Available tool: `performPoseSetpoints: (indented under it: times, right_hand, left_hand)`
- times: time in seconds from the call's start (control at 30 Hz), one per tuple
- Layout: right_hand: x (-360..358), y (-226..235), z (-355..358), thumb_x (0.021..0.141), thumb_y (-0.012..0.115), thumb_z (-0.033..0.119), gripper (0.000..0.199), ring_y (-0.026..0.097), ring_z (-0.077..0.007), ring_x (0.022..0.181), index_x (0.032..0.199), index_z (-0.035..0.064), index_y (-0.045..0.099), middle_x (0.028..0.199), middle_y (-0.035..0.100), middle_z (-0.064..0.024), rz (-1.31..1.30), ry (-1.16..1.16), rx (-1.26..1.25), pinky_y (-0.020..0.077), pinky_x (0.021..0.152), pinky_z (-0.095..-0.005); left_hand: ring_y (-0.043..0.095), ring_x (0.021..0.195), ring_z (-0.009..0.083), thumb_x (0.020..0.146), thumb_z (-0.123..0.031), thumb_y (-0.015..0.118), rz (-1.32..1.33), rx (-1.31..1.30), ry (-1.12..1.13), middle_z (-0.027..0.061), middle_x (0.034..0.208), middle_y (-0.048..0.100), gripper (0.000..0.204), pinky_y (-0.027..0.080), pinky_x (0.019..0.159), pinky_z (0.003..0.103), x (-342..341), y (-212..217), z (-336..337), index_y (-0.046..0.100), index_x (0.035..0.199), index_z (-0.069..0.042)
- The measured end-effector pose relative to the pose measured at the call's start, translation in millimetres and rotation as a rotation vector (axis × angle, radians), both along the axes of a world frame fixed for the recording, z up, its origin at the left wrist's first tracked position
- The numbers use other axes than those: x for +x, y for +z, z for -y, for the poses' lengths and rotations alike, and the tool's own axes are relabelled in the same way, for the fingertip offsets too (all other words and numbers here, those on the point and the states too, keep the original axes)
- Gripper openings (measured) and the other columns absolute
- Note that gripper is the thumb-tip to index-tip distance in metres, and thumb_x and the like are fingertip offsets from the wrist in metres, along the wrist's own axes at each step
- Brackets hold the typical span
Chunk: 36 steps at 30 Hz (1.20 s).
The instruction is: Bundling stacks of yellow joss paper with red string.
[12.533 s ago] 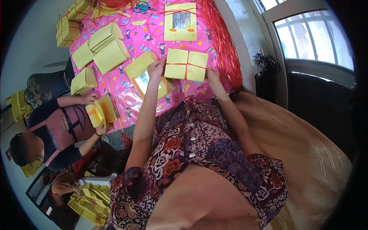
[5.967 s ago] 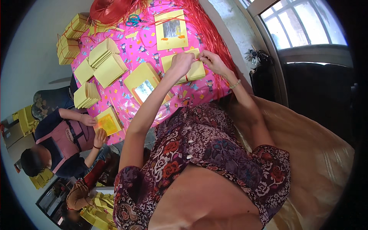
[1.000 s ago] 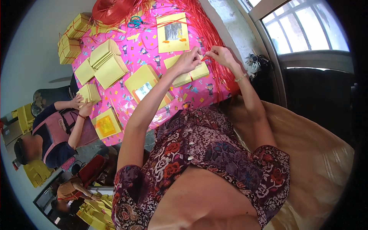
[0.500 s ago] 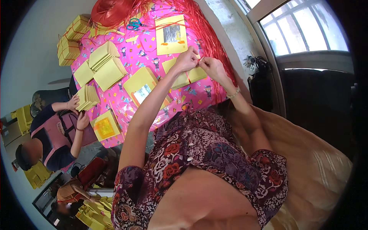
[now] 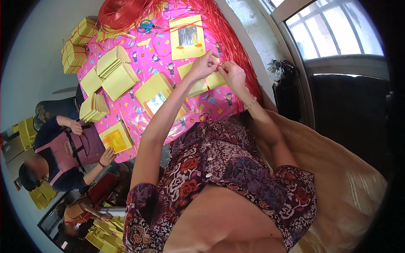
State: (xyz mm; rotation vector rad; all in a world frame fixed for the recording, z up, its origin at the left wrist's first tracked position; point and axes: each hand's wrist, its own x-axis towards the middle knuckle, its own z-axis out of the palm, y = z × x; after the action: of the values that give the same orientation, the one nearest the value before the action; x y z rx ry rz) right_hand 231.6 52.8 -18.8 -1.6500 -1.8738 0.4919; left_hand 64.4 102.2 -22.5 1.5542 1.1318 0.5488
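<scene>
A stack of yellow paper [image 5: 197, 88] lies on the table in front of me, with a red plastic string [image 5: 206, 83] running around it. My left hand [image 5: 204, 65] pinches the string just above the stack's far side. Close beside it, my right hand [image 5: 233, 75] has thumb and finger pressed together on the same string. The fingertips of both hands nearly meet over the stack, and whatever knot lies between them is too small to make out.
Pink patterned cloth [image 5: 155, 47] covers the table. On it are a yellow sheet with a silver patch [image 5: 187, 50], yellow paper stacks [image 5: 120, 82], teal scissors [image 5: 145, 26], loose red strings [image 5: 236, 59] and a red string roll [image 5: 120, 14]. A co-worker [image 5: 69, 147] sits at the left.
My hands stay at the string, shifting only slightly. The co-worker has let go of a fanned yellow stack; one of that person's hands is now at the yellow sheet with the orange patch.
</scene>
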Motion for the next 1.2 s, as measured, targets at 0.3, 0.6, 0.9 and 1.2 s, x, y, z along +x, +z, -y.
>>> performPoseSetpoints:
  times: [0.3,0.6,0.9,1.2]
  right_hand:
    - [3.5,-33.6,-3.5,0.076,0.076,0.014,0.016,0.06,-0.0091,0.063,0.082,0.0019,0.069,0.069,0.066,-0.0036,-0.532,-0.142,-0.273,0.0477,0.058,-0.027]
    - [1.7,-45.0,3.3,0.077,0.075,0.009,0.012,0.061,-0.0082,0.064,0.083,0.0007,0.069,0.07,0.067,-0.005,-0.647,-0.111,-0.211,0.0486,0.058,-0.0258]
    - [5.2,-29.4,-12.5,0.084,0.067,0.024,0.023,0.055,-0.0081,0.06,0.079,0.0014,0.068,0.066,0.061,0.001,-0.894,-0.243,-0.616,0.0444,0.056,-0.0235]
    - [3.0,-46.2,-13.9,0.087,0.057,0.034,0.036,0.057,-0.0194,0.059,0.075,0.0009,0.066,0.064,0.062,-0.0104,-0.63,-0.383,-0.411,0.0447,0.06,-0.0373]
  left_hand:
    - [0.067,0.076,0.0126,0.078,-0.007,0.069,-0.062,-0.015,0.017,0.0062,0.087,0.068,0.04,0.052,0.068,0.026,1.2,7.8,-2.0,0.05,0.113,-0.004]
    - [0.069,0.075,0.0154,0.08,-0.009,0.068,-0.083,0.151,0.078,0.0066,0.085,0.068,0.033,0.054,0.068,0.028,7.4,6.6,7.5,0.051,0.108,-0.005]
    - [0.069,0.074,0.0157,0.081,-0.009,0.066,-0.054,0.27,0.195,0.0063,0.084,0.068,0.032,0.054,0.066,0.029,11.9,0.4,25.1,0.049,0.108,-0.005]
    - [0.064,0.07,0.0288,0.083,-0.004,0.058,-0.219,0.69,0.105,0.0121,0.081,0.063,0.023,0.05,0.063,0.04,-2.5,2.2,29.9,0.048,0.104,-0.004]
